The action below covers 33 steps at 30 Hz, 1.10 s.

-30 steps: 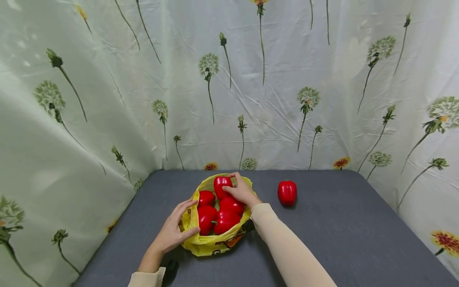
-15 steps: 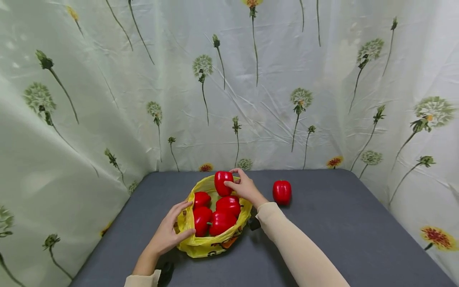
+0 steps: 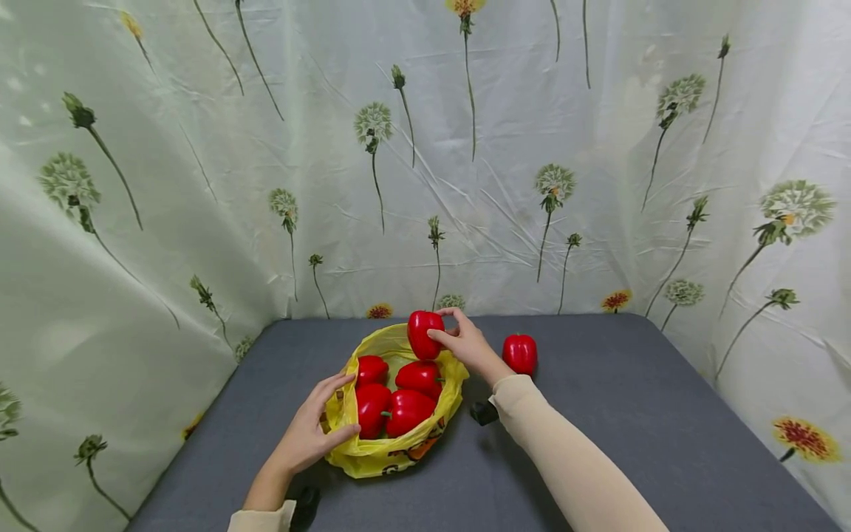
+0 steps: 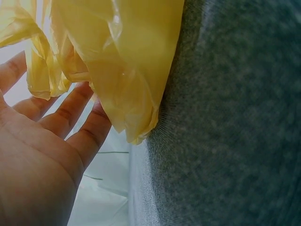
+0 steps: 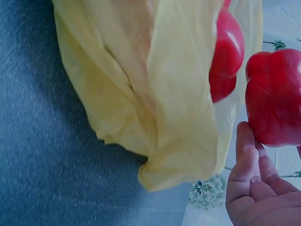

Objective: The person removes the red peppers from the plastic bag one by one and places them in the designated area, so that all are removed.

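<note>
My right hand (image 3: 467,345) pinches a red bell pepper (image 3: 422,334) between thumb and fingers, raised over the back right rim of a yellow plastic bag (image 3: 372,462). The right wrist view shows this bell pepper (image 5: 275,99) apart from the bag's side (image 5: 183,108). Inside the bag lie several more red bell peppers (image 3: 408,412), one with a green stem showing. My left hand (image 3: 307,437) rests against the bag's left side, thumb near the front rim. In the left wrist view its fingers (image 4: 70,110) extend along the yellow plastic.
Another red bell pepper (image 3: 520,353) stands on the dark grey table (image 3: 612,428), to the right of the bag. A small black object (image 3: 484,412) shows under the right wrist. Behind the table hangs a pale curtain (image 3: 492,199) with a dandelion print.
My right hand has lifted the bell pepper up out of the bag and shifted it slightly right. My left hand stays at the bag's side. The head view has turned slightly.
</note>
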Each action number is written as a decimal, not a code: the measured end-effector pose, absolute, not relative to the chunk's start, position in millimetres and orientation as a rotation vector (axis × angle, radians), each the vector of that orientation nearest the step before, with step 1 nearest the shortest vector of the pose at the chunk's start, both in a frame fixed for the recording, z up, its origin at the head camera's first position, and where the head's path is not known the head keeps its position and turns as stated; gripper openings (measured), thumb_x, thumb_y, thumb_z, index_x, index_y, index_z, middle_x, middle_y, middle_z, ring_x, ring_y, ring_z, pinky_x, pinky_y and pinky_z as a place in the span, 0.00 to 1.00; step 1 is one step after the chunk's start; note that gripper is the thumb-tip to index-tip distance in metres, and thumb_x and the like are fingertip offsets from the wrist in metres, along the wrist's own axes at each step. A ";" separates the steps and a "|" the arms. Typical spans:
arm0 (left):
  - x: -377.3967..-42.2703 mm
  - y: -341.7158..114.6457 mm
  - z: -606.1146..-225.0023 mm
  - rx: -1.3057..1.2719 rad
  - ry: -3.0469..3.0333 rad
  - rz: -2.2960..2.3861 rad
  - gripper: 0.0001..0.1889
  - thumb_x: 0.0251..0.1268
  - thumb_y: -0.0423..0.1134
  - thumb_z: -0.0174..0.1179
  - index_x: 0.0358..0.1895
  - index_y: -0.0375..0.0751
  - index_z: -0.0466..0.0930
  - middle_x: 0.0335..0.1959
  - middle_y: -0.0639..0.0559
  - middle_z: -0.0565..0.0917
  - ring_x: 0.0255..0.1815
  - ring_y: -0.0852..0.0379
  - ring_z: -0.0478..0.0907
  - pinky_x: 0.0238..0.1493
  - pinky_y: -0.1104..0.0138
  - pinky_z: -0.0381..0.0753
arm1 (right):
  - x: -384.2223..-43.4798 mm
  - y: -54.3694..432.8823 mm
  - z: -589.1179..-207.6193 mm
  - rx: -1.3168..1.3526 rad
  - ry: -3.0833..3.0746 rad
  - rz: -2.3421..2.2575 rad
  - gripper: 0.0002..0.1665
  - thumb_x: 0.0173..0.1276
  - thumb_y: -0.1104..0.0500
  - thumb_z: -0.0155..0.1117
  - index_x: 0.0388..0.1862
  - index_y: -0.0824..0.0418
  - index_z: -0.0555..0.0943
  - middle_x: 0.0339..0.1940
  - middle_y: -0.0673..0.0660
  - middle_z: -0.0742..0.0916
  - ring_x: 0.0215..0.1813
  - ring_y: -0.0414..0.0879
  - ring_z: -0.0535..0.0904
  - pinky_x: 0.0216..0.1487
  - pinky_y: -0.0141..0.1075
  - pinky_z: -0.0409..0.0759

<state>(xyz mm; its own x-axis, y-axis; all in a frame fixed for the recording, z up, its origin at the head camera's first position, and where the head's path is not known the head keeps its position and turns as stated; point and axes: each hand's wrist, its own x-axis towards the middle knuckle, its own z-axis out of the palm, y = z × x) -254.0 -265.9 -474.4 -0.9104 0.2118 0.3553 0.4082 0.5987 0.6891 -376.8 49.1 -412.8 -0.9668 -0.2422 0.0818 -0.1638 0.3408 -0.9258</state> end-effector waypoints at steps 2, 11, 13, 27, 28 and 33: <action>-253.9 -265.7 -474.2 -0.504 -2.594 -1.204 0.40 0.62 0.49 0.75 0.78 0.45 0.73 0.78 0.36 0.71 0.76 0.29 0.70 0.66 0.26 0.74 | -376.8 53.0 -411.8 -0.379 2.516 -1.718 0.30 0.79 0.48 0.68 0.74 0.52 0.72 0.54 0.67 0.90 0.53 0.61 0.90 0.54 0.51 0.87; -253.7 -266.0 -474.3 -0.510 -2.594 -1.195 0.39 0.62 0.49 0.75 0.77 0.46 0.73 0.78 0.36 0.71 0.75 0.29 0.71 0.62 0.28 0.77 | -380.6 74.6 -408.1 -0.361 2.565 -1.716 0.31 0.80 0.46 0.66 0.75 0.52 0.71 0.55 0.67 0.91 0.52 0.55 0.92 0.42 0.41 0.83; -253.7 -266.2 -474.5 -0.507 -2.597 -1.198 0.39 0.62 0.49 0.75 0.77 0.46 0.73 0.78 0.36 0.71 0.75 0.30 0.71 0.63 0.29 0.77 | -382.0 81.4 -407.4 -0.350 2.570 -1.713 0.32 0.80 0.44 0.65 0.76 0.52 0.70 0.56 0.67 0.90 0.52 0.54 0.92 0.39 0.37 0.80; -254.0 -265.8 -475.3 -0.492 -2.609 -1.207 0.40 0.63 0.49 0.75 0.78 0.47 0.73 0.78 0.37 0.71 0.76 0.30 0.71 0.64 0.28 0.76 | -386.4 128.2 -401.7 -0.242 2.589 -1.742 0.37 0.81 0.41 0.62 0.81 0.53 0.65 0.66 0.69 0.85 0.60 0.58 0.89 0.49 0.41 0.81; -253.9 -265.6 -475.2 -0.487 -2.612 -1.208 0.40 0.63 0.49 0.75 0.78 0.47 0.73 0.78 0.37 0.71 0.76 0.30 0.71 0.65 0.28 0.76 | -386.3 131.3 -402.2 -0.232 2.596 -1.743 0.37 0.81 0.41 0.62 0.80 0.53 0.65 0.67 0.69 0.85 0.60 0.58 0.89 0.50 0.43 0.82; -254.0 -265.3 -475.2 -0.479 -2.617 -1.202 0.40 0.62 0.50 0.75 0.78 0.47 0.73 0.78 0.37 0.71 0.75 0.30 0.71 0.64 0.29 0.77 | -386.5 145.3 -406.6 -0.211 2.618 -1.760 0.36 0.82 0.41 0.61 0.80 0.53 0.66 0.66 0.70 0.86 0.57 0.56 0.89 0.54 0.49 0.84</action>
